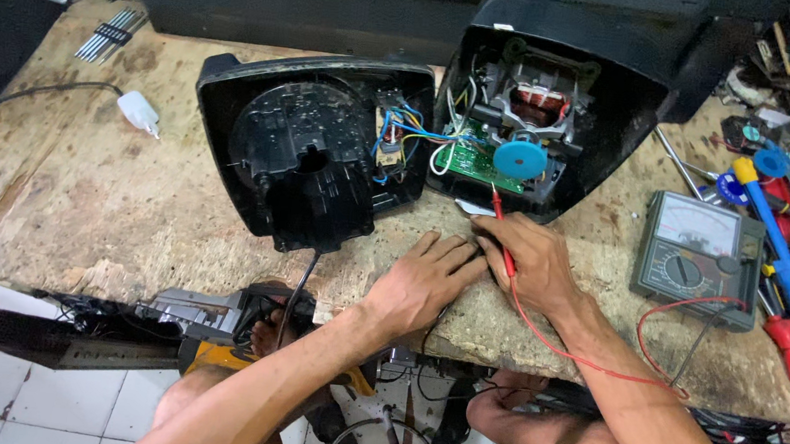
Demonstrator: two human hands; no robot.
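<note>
Probe, red, pinched in right hand, tip at open motor housing on table. Left hand flat, fingers together, holding nothing visible. Cover already off; meter wired, testing seems underway, reassembly undone.

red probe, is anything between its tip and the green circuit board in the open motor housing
Nothing visible blocks it. The right hand holds the red probe, whose tip points up at the green circuit board. Only a small white piece lies at the housing's edge beside the tip. The blue disc sits right of the board. The left hand rests flat on the bench.
</note>
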